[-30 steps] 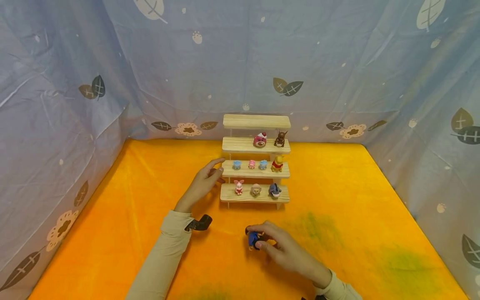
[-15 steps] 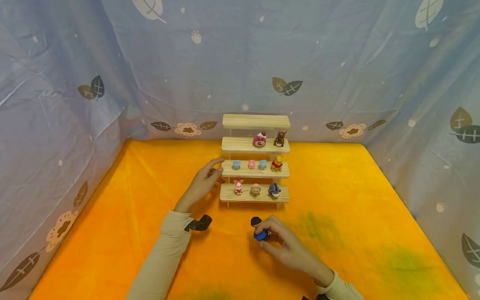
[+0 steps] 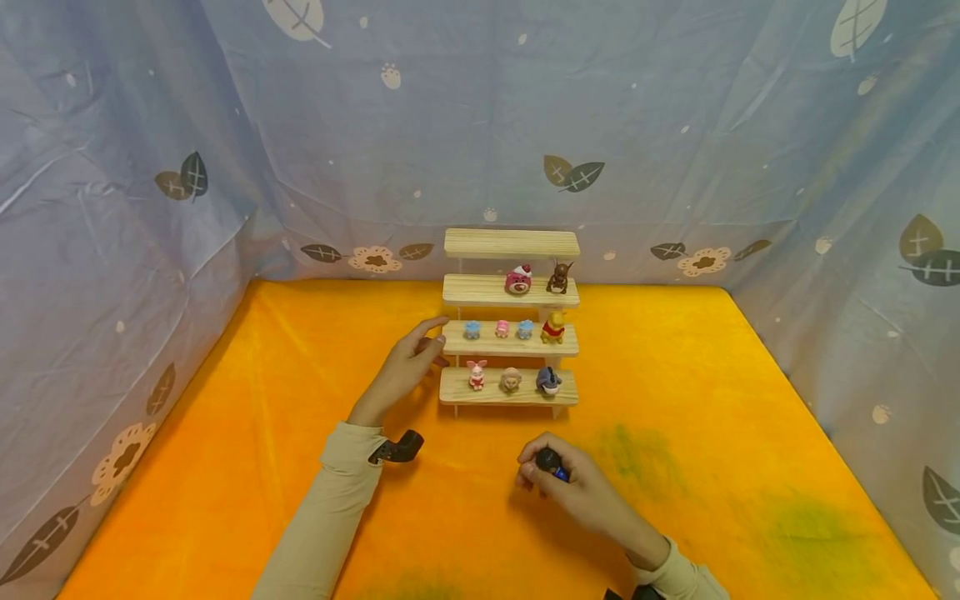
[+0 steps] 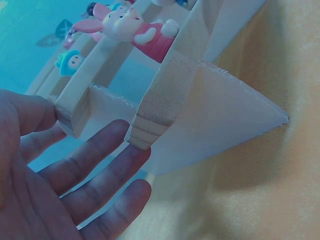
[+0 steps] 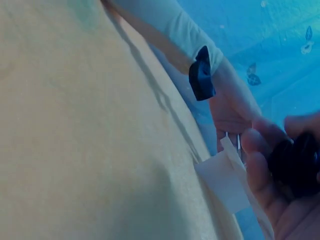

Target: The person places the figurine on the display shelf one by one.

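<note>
My left hand (image 3: 403, 368) touches the left ends of the wooden tiered display stand (image 3: 510, 243), its fingers relaxed, the tips at the boards in the left wrist view. In front of the stand, my right hand (image 3: 581, 492) holds a small figurine (image 3: 548, 459) with a black top and blue body between curled fingers and thumb, above the cloth. In the right wrist view that figurine (image 5: 295, 162) is a dark shape, its front unclear. On the lowest board sit a pink-eared piglet figurine (image 3: 477, 376), a beige figurine (image 3: 511, 381) and a grey donkey figurine (image 3: 549, 382).
Higher boards carry a yellow bear figurine (image 3: 553, 328), small blue and pink figurines (image 3: 502, 329), a magenta bear figurine (image 3: 518, 280) and a brown figurine (image 3: 558, 278). An orange cloth (image 3: 675, 358) lies under the stand; a patterned curtain (image 3: 420, 125) surrounds it.
The right hand has shifted slightly right and turned the figurine, so its black top now faces up within the fingers and less blue shows. My left hand has stayed at the stand.
</note>
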A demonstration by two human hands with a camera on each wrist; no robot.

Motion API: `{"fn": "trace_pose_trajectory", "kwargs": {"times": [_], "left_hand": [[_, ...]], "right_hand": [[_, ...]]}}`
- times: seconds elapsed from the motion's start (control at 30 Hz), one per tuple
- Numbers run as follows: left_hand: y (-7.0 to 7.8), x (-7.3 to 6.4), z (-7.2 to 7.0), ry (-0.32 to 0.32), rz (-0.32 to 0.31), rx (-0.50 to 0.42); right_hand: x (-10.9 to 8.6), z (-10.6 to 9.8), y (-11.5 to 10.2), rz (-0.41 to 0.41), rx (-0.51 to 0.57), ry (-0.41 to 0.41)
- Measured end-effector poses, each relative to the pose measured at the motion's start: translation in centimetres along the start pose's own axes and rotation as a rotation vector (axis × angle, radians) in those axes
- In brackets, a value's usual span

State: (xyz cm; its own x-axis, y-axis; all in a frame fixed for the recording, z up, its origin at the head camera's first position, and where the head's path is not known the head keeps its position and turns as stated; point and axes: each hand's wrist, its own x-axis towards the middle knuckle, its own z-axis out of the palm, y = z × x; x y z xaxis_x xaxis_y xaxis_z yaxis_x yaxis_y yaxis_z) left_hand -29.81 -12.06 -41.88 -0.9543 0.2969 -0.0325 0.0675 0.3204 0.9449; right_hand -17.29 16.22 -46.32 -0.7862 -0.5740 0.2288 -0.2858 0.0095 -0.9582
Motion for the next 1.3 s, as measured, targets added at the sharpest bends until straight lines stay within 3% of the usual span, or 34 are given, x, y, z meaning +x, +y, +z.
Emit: {"fn": "trace_pose_trajectory", "kwargs": {"times": [0.13,0.33,0.4,0.5,0.63,0.73,0.87,1.0,1.13,1.3], "left_hand": [[-2.2,1.1,0.1,0.013,0.003,-0.003],[-3.2,1.4,0.2,0.033,0.017,0.01],[-3.1,1.3,0.2,0.036,0.02,0.019],[-3.0,1.1,0.2,0.038,0.021,0.028],[-0.7,0.0,0.0,0.018,0.003,0.028],[0.7,-0.5,0.0,0.003,-0.013,0.034],[-1.1,0.5,0.0,0.004,-0.018,0.032],[-2.8,1.2,0.1,0.021,-0.001,0.021],[-3.3,1.3,0.1,0.033,0.015,0.022],[-3.1,1.2,0.2,0.035,0.022,0.043]], "right_hand": [[0.2,0.1,-0.2,0.027,-0.045,-0.028],[0.4,0.2,-1.4,0.282,-0.083,-0.035],[0.5,0.1,-1.6,0.322,-0.096,-0.027],[0.7,-0.2,-1.3,0.218,-0.136,-0.009],[1.0,-0.5,-0.9,0.037,-0.196,0.048],[1.3,-0.8,-1.2,0.007,-0.259,0.09],[1.8,-1.1,-1.7,-0.029,-0.366,0.132],[2.3,-1.4,-2.0,-0.047,-0.388,0.135],[2.9,-1.6,-2.2,-0.07,-0.386,0.122],[3.6,-1.8,-2.7,-0.157,-0.483,0.123]]}}
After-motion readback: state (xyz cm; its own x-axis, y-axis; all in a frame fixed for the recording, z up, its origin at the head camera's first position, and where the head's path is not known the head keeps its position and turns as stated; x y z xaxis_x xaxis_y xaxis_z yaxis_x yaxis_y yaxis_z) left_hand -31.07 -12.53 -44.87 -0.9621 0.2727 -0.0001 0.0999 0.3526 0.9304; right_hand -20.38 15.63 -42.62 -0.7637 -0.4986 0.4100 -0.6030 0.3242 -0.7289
